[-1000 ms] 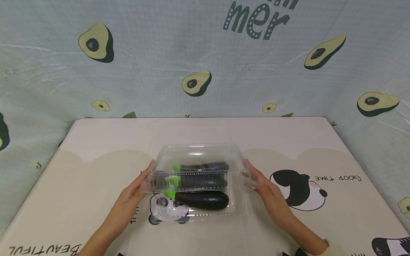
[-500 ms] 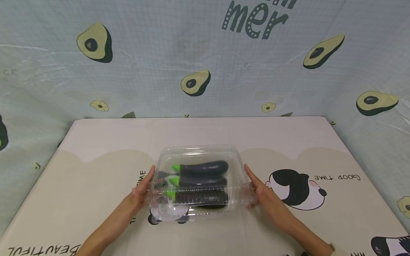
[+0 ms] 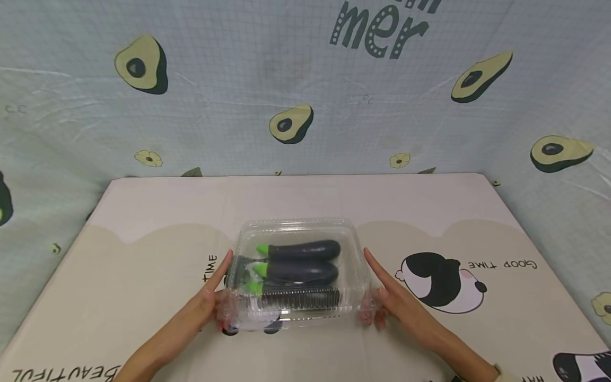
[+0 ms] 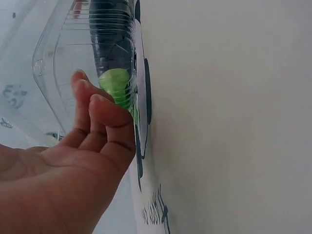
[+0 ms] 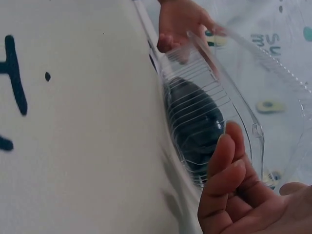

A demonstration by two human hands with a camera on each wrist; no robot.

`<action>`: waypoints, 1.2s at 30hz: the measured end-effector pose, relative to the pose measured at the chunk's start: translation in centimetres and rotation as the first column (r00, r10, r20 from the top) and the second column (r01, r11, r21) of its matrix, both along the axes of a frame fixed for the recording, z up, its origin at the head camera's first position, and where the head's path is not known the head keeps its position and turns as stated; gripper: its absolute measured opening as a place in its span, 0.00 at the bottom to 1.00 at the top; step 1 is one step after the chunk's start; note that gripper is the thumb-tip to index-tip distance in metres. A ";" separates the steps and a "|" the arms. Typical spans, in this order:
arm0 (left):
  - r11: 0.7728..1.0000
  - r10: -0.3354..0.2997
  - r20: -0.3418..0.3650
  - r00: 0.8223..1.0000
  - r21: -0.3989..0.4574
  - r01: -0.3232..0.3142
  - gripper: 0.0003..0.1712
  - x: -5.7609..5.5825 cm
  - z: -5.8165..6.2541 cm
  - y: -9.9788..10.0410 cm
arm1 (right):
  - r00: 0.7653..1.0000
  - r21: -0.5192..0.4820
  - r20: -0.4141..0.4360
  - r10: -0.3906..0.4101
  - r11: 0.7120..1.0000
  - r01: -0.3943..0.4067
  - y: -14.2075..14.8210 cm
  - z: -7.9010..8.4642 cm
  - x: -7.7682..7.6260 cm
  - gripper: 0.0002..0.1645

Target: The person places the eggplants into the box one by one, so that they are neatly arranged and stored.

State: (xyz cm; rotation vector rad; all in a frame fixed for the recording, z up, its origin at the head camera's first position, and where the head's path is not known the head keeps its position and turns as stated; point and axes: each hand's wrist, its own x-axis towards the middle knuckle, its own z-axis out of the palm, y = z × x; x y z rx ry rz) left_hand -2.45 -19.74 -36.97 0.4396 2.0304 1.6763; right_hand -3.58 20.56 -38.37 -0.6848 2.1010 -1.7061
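A clear plastic clamshell container sits on the table with its lid down over the base. Inside it lie three dark purple eggplants side by side, green stem ends to the left. My left hand grips the left side, index finger along the wall and the other fingers curled at the front corner. On the right side my right hand holds the opposite front corner the same way. Both wrist views show curled fingers close against the ribbed front wall, with a green stem end behind it on the left.
The table wears a cream cloth printed with a dog face and lettering. Behind it hangs a pale curtain with avocado prints, which also runs along both sides.
The container's lid has come down toward me from a tilted, part-raised position and now covers all the eggplants. Both hands moved down and toward me with it.
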 end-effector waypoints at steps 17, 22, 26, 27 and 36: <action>0.989 -0.073 0.110 0.991 0.140 0.057 0.33 0.1 -0.6 0.3 | 0.973 -0.234 0.202 0.108 0.970 -0.059 -0.7 -0.2 0.3 0.49; 0.961 -0.096 0.075 0.993 0.269 0.072 0.37 0.2 -0.9 0.1 | 0.970 -0.244 0.223 0.092 0.969 -0.036 -0.9 -0.2 0.5 0.50; 0.929 -0.108 0.044 0.993 0.361 0.085 0.40 0.4 -1.2 0.1 | 0.976 -0.223 0.209 0.063 0.975 -0.016 -1.1 -0.2 0.7 0.51; 0.927 -0.109 0.041 0.993 0.366 0.086 0.41 0.5 -1.3 0.1 | 0.977 -0.216 0.207 0.058 0.976 -0.013 -1.1 -0.2 0.7 0.50; 0.956 -0.001 0.096 0.995 0.291 -0.027 0.45 1.4 -0.9 0.8 | 0.979 -0.169 0.203 0.030 0.986 0.005 -1.2 0.0 1.0 0.49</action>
